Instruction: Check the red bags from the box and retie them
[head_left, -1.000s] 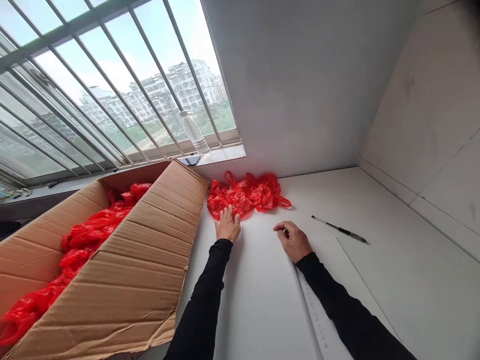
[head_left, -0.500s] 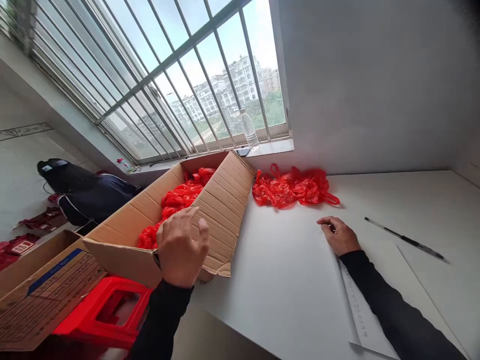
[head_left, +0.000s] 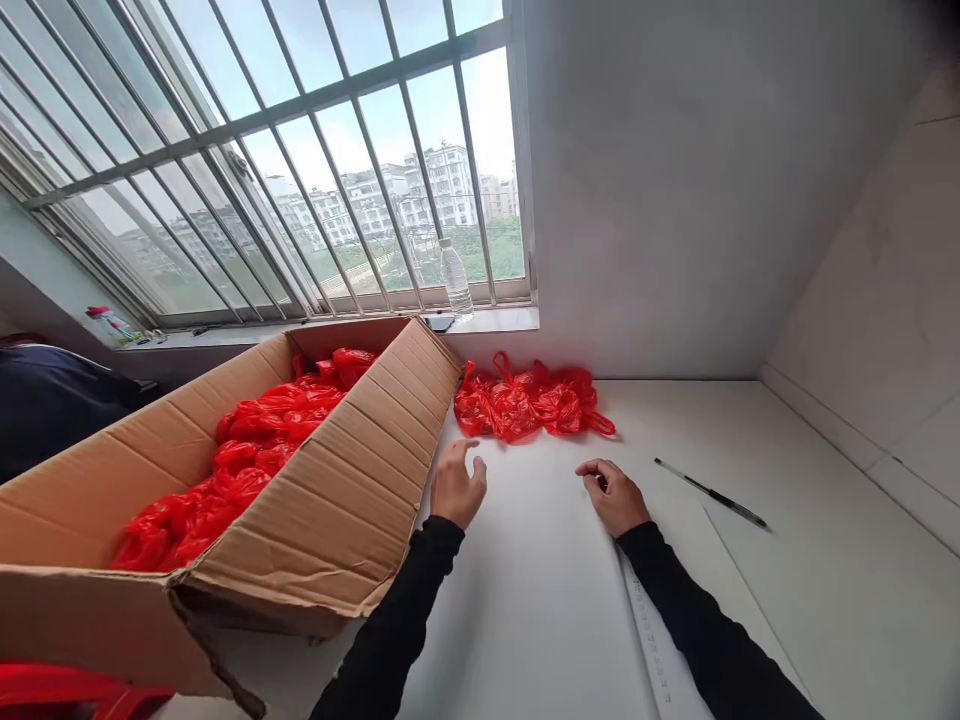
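My left hand [head_left: 457, 487] hovers over the white table beside the cardboard box [head_left: 330, 490], its thumb apart from its fingers and nothing between them. Behind it lie bunched red plastic bags [head_left: 525, 400] with looped handles, touched by neither hand. My right hand [head_left: 615, 500] is low over the table to the right, fingers loosely curled with a gap to the thumb; I see nothing held. Under the right forearm are white paper sheets [head_left: 651, 640] with printed marks. More red plastic bags [head_left: 255, 440] fill the open box.
A black pen [head_left: 711, 492] lies on the white table [head_left: 817, 560] at right. On the sill of the barred window stands a clear bottle [head_left: 454, 280], a dark flat object [head_left: 439, 323] beside it. A person's dark clothing [head_left: 60, 400] shows at far left, red plastic [head_left: 75, 690] below.
My left hand has moved right, from above the box edge to over the table. The view has turned right, and the right hand keeps its pose near the paper.
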